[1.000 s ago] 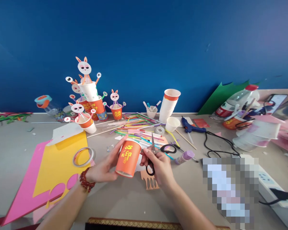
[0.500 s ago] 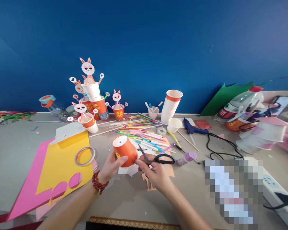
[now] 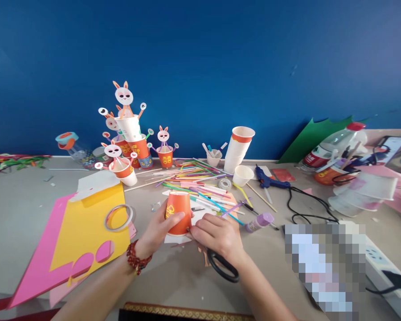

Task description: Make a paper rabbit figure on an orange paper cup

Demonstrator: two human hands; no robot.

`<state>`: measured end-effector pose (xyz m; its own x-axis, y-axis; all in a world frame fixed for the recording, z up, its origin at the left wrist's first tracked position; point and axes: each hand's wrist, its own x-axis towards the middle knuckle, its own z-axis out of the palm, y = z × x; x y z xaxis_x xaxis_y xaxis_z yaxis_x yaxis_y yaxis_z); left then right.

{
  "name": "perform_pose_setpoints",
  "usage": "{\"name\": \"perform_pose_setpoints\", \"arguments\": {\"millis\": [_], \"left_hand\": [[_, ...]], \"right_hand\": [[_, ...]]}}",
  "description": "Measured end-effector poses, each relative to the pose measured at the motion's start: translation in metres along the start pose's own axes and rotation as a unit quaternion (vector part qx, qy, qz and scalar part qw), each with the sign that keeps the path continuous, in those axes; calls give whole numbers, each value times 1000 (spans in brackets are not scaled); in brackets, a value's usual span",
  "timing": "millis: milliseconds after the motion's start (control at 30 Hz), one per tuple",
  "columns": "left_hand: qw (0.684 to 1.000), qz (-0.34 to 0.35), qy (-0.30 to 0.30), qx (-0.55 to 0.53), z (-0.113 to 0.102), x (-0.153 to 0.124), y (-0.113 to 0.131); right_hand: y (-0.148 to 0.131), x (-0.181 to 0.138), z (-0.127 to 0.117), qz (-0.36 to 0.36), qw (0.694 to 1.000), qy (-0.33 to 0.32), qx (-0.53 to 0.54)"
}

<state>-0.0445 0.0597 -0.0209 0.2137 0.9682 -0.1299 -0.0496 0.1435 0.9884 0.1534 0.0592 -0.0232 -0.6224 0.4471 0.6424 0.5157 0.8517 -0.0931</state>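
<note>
My left hand (image 3: 157,229) is wrapped round an orange paper cup (image 3: 181,207) with yellow lettering, held bottom up above the table. Its fingers go behind the cup and its thumb lies across the front. The black-handled scissors (image 3: 227,273) are in my right hand (image 3: 219,235), handle loops below the palm, toward me. Most of the blades are hidden by hand and cup. My right fingertips meet the cup near its lower right rim. White paper (image 3: 175,239) and peach paper cut-outs (image 3: 204,257) lie beneath.
Pens and coloured sticks (image 3: 200,176) spread behind the cup. A glue stick (image 3: 259,222), glue gun (image 3: 270,179) and power strip (image 3: 381,263) are on the right. Left are yellow paper (image 3: 90,218), a tape roll (image 3: 131,218) and cups with rabbit figures (image 3: 137,147). Stacked cups (image 3: 237,151) stand behind.
The cup has turned more upright, bottom up, in my left hand. My right hand has rotated, swinging the scissors' handles down toward me, and its fingers have curled near the cup's rim.
</note>
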Motion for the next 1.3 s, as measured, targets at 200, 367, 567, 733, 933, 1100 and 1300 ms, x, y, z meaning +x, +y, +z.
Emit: {"name": "perform_pose_setpoints", "arguments": {"millis": [200,367,567,733,933,1100,1300], "left_hand": [[987,61,86,125,-2,-3,-7],[982,107,87,126,-5,-8,-14],[980,146,88,106,-3,-9,-10],[965,201,105,130,-4,-10,-13],[952,267,95,119,-2,-11,-18],[937,306,84,143,-2,-10,-13],[910,352,82,201,-5,-7,-8]], "right_hand": [[-5,-2,8,23,999,9,23],[-13,2,10,59,994,78,49],[-15,7,5,50,989,140,13],[-17,4,8,64,986,143,63],[-30,1,12,194,928,145,284],[-39,0,22,389,781,131,471],[-42,7,24,508,559,115,645]]}}
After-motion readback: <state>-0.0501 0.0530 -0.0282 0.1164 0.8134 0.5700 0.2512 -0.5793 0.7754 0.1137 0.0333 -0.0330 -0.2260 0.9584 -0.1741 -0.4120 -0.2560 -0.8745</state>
